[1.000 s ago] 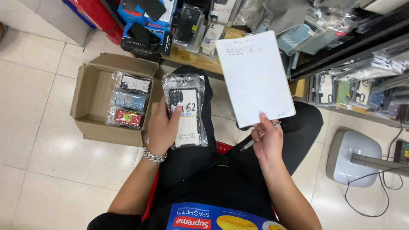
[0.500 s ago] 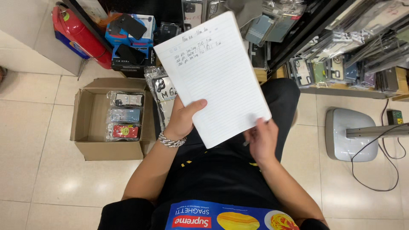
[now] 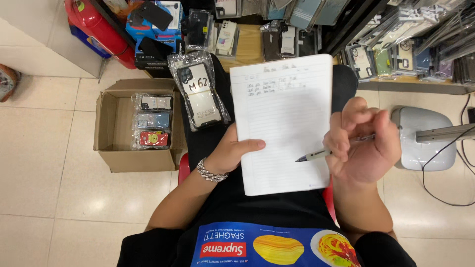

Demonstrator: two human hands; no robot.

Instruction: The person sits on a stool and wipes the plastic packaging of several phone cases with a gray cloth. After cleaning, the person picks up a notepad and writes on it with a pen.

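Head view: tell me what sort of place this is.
Probably a phone-accessory shop or its stockroom: bagged phone cases hang on racks, a cardboard box holds more, and a lined notebook carries a handwritten list.

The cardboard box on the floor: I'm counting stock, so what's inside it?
In the cardboard box, three bagged phone cases lie in a column: pale, blue-grey, red. Beside them is the bare box bottom. Anything beneath them is covered.

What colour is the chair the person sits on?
Red: bits of the chair peek out beside the legs in the head view.
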